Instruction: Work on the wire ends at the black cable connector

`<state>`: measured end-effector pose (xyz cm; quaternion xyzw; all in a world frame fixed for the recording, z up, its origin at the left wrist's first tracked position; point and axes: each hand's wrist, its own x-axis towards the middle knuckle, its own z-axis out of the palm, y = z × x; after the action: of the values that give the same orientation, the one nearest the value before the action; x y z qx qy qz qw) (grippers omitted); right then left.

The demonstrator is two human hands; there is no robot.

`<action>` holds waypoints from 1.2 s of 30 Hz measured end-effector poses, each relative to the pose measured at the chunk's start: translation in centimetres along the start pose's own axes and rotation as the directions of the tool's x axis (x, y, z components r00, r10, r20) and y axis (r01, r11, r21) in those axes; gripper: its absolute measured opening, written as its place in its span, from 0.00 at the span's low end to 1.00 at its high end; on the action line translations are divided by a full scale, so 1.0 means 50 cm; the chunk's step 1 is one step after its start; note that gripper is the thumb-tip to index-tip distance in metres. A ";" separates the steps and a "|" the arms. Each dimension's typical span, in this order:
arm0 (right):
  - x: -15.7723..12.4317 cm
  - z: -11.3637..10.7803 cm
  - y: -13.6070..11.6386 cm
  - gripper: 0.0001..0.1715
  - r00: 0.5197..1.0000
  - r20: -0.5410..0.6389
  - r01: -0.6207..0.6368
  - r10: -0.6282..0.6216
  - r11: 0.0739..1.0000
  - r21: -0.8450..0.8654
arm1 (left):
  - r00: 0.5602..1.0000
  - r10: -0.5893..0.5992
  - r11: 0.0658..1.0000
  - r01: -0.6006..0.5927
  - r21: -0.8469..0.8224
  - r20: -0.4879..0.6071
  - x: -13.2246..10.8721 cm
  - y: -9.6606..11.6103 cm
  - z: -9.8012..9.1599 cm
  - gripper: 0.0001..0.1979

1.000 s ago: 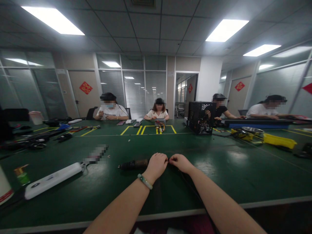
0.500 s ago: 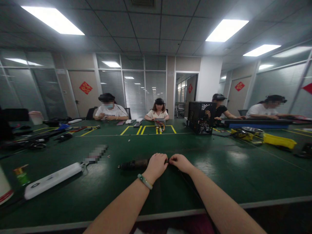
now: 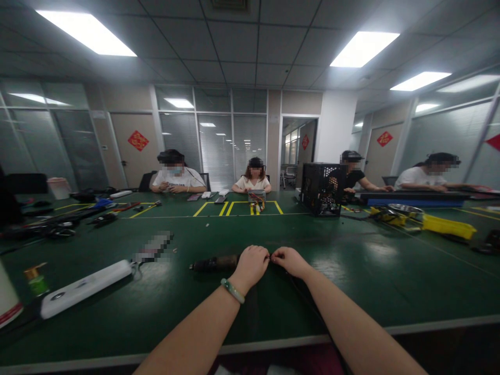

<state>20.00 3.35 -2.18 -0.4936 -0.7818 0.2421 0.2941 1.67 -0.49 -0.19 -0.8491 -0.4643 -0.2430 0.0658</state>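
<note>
left hand (image 3: 253, 264) grips the right end of a dark tool (image 3: 214, 263) lying crosswise, lower centre; right hand (image 3: 289, 261) beside it, fingertips pinched, contents unclear.

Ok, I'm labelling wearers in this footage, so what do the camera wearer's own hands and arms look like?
The left hand and right hand wear no gloves; no sleeves show. A smooth, rounded bangle, pale with darker green, circles the left wrist.
</note>
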 end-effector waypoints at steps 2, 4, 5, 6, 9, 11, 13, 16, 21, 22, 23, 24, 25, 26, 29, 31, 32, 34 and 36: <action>0.000 0.000 0.001 0.09 1.000 -0.003 0.010 -0.010 1.000 -0.001 | 1.000 0.001 1.000 -0.001 0.003 0.011 0.000 -0.001 -0.001 0.07; 0.002 0.001 0.003 0.09 1.000 -0.002 0.014 -0.014 1.000 -0.004 | 1.000 0.000 1.000 -0.001 0.013 0.020 0.001 -0.001 -0.001 0.06; 0.003 0.001 0.004 0.09 1.000 -0.003 0.014 -0.014 1.000 -0.005 | 1.000 0.001 1.000 -0.002 0.017 0.024 0.001 -0.001 -0.001 0.06; 0.004 0.002 0.006 0.09 1.000 -0.005 0.017 -0.017 1.000 -0.008 | 1.000 0.005 1.000 -0.005 0.021 0.029 0.001 0.000 -0.001 0.06; 0.007 0.007 0.011 0.09 0.999 -0.012 0.029 -0.029 0.999 -0.014 | 0.999 0.014 0.999 -0.016 0.038 0.047 0.003 0.000 -0.001 0.06; 0.009 0.009 0.013 0.10 0.999 -0.011 0.036 -0.036 0.999 -0.007 | 0.999 0.017 0.999 -0.019 0.045 0.048 0.004 0.000 -0.001 0.06; 0.009 0.009 0.015 0.10 0.999 -0.005 0.040 -0.039 0.999 0.008 | 0.999 0.014 0.999 -0.016 0.043 0.040 0.004 0.000 -0.002 0.06; 0.007 0.007 0.015 0.10 0.999 0.014 0.038 -0.039 0.999 0.033 | 0.999 0.007 0.999 -0.008 0.039 0.047 0.004 0.002 -0.004 0.07; 0.005 0.001 0.017 0.13 0.998 0.045 0.034 -0.037 0.997 0.070 | 0.998 -0.007 0.999 0.004 0.054 0.060 0.004 0.003 -0.007 0.07; 0.006 0.002 0.019 0.14 0.998 0.046 0.029 -0.032 0.997 0.077 | 0.998 -0.007 0.998 0.004 0.056 0.060 0.004 0.003 -0.007 0.07; 0.006 0.002 0.020 0.14 0.999 0.045 0.024 -0.027 0.996 0.082 | 0.998 -0.007 0.998 0.004 0.055 0.060 0.004 0.003 -0.007 0.07; 0.007 0.003 0.022 0.14 0.999 0.044 0.019 -0.023 0.996 0.082 | 0.998 -0.007 0.999 0.003 0.053 0.059 0.004 0.003 -0.007 0.07; 0.008 0.004 0.024 0.14 0.999 0.044 0.016 -0.020 0.997 0.079 | 0.998 -0.007 0.999 0.004 0.050 0.058 0.004 0.003 -0.006 0.07; 0.008 0.004 0.025 0.14 0.999 0.045 0.014 -0.017 0.997 0.075 | 0.998 -0.009 0.999 0.006 0.047 0.057 0.004 0.002 -0.006 0.07; 0.007 0.002 0.026 0.14 0.999 0.045 0.020 -0.023 0.998 0.066 | 0.999 -0.008 1.000 0.007 0.026 0.041 0.004 0.000 -0.004 0.07; 0.005 -0.003 0.024 0.13 0.999 0.042 0.031 -0.033 0.998 0.060 | 1.000 -0.003 1.000 0.003 0.006 0.023 0.004 -0.003 -0.002 0.06; 0.004 -0.005 0.022 0.13 0.998 0.040 0.036 -0.038 0.998 0.055 | 1.000 -0.001 1.000 0.001 -0.002 0.015 0.004 -0.004 -0.001 0.06; 0.003 -0.007 0.019 0.12 0.998 0.033 0.043 -0.045 0.998 0.044 | 1.000 -0.005 1.000 0.005 -0.010 0.009 0.003 -0.006 0.000 0.06; 0.003 -0.006 0.018 0.11 0.999 0.019 0.050 -0.051 0.998 0.041 | 1.000 -0.011 1.000 0.011 -0.009 0.017 0.004 -0.007 0.001 0.06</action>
<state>20.71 3.87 -2.56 -0.4652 -0.7920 0.2552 0.3021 1.50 -0.15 -0.20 -0.8488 -0.4686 -0.2383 0.0564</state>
